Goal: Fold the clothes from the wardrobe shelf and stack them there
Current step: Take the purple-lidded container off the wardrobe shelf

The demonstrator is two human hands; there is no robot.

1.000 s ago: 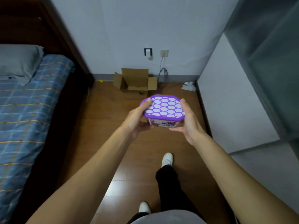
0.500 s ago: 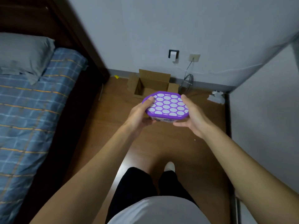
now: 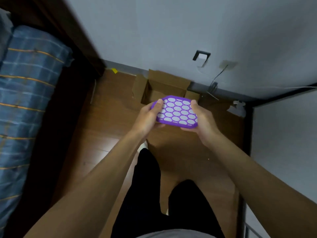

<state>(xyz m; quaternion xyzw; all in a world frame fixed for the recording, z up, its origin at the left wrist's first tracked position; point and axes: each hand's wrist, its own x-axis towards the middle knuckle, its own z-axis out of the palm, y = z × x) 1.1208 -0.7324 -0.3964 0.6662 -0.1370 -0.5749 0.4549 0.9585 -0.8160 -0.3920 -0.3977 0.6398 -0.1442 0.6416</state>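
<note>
Nearer the wall than a moment ago, the person has stepped forward, and the open cardboard box (image 3: 164, 86) now sits just past the hands instead of well ahead of them.

At the far left lies the bed (image 3: 25, 100) with its blue plaid sheet, edged by a dark wooden frame. Over the wooden floor (image 3: 103, 134), the left grip (image 3: 147, 117) clasps the left end of a purple-lidded moisture-absorber tub (image 3: 176, 111), thumb on the lid's rim and fingers tucked beneath. The right grip (image 3: 204, 124) holds the other end the same way, so the tub is carried between both. Its long axis runs across from hand to hand, the right end a little lower, and the dotted lid faces up and leans toward the person.

Behind, a charger (image 3: 201, 56) and a wall socket (image 3: 228, 64) sit on the wall. At the right stands a plain white panel (image 3: 283, 152); I can't tell whether it belongs to the wardrobe.

No clothes and no wardrobe shelf are in sight, so I can't say where they are or which way they lie. My guess is that the tub is being cleared out of the way, and all the folding and stacking is still to come.
</note>
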